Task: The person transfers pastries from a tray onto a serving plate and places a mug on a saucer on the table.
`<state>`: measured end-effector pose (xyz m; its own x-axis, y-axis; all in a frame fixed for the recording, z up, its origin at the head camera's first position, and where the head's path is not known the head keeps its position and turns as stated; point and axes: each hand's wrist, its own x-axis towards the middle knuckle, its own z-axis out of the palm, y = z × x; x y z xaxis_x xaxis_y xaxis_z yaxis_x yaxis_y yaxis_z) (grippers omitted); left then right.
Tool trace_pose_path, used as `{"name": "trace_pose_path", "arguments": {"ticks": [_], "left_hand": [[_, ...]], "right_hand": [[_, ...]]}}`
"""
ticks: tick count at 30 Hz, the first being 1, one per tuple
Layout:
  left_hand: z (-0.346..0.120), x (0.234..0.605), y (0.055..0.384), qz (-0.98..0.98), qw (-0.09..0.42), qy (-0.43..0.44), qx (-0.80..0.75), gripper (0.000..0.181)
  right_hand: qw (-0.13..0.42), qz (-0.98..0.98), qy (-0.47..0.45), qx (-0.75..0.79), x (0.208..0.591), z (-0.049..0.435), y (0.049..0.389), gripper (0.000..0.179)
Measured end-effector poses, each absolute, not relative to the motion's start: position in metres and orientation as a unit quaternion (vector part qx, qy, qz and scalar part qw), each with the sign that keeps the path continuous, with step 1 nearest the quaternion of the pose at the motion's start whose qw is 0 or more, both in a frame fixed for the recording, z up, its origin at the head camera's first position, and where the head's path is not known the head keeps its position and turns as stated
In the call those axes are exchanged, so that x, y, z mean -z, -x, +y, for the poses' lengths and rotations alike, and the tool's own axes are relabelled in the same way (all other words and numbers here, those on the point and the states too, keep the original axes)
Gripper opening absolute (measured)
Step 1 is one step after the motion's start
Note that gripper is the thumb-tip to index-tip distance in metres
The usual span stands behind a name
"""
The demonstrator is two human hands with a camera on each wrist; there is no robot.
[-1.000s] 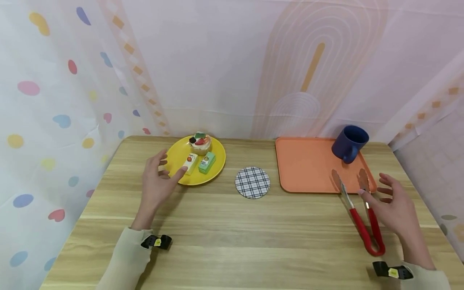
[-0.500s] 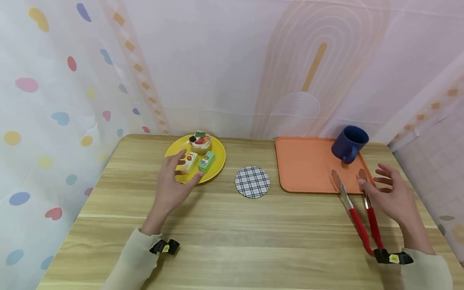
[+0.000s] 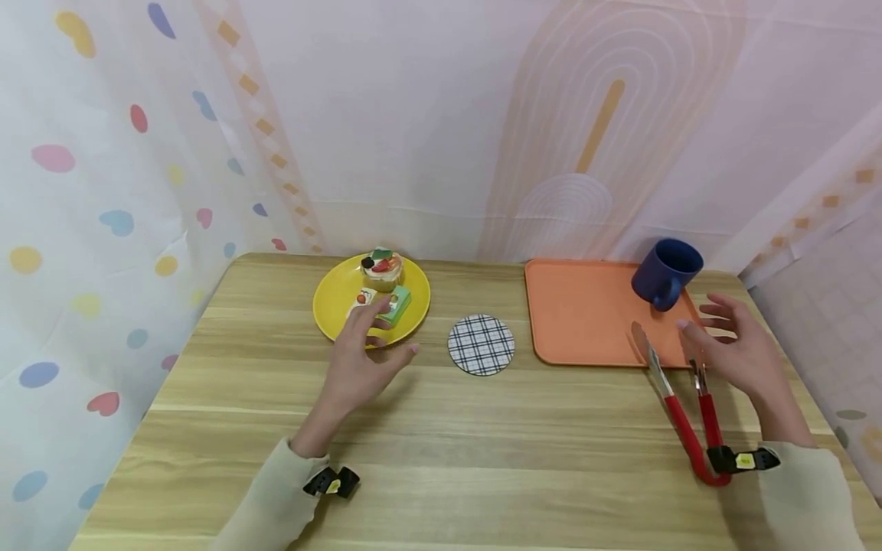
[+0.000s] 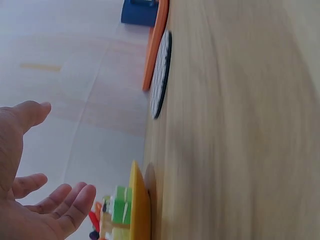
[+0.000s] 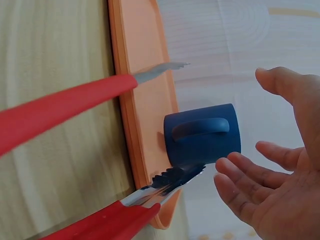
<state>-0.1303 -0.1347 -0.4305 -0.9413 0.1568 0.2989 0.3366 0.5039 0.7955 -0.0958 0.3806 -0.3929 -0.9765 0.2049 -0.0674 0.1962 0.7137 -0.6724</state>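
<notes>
My left hand hovers with fingers spread near the front edge of a yellow plate, holding nothing. On that plate sit a fruit-topped cupcake, a green block-shaped piece and a white one, partly hidden by the fingers. Above the red-handled tongs my right hand is raised, fingers loosely bent and apart from everything. The tongs lie spread, tips over the orange tray. A dark blue mug stands upright on the tray's back right corner, its handle toward me.
Between plate and tray lies a round checked coaster. All of this is on a wooden table. A patterned cloth hangs right behind the table's back edge and along its left side.
My left hand has moved right and slightly down, from the plate's left side to its front. My right hand has shifted slightly forward, toward the mug. The objects have stayed in place.
</notes>
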Motion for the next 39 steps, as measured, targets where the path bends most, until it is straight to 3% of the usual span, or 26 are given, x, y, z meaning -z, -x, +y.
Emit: {"name": "trace_pose_path", "arguments": {"ticks": [8,19,39], "left_hand": [[-0.113,0.434,0.124,-0.861,0.028,0.152,0.484,0.079],[-0.090,0.441,0.124,-0.858,-0.056,0.153,0.487,0.083],[-0.073,0.452,0.137,-0.875,-0.099,0.113,0.459,0.087]], "right_hand": [[0.001,-0.921,0.105,-0.375,0.395,0.388,0.105,0.079],[-0.012,-0.908,0.132,-0.398,0.398,0.394,0.124,0.082],[-0.069,-0.882,0.112,-0.452,0.399,0.399,0.153,0.082]]}}
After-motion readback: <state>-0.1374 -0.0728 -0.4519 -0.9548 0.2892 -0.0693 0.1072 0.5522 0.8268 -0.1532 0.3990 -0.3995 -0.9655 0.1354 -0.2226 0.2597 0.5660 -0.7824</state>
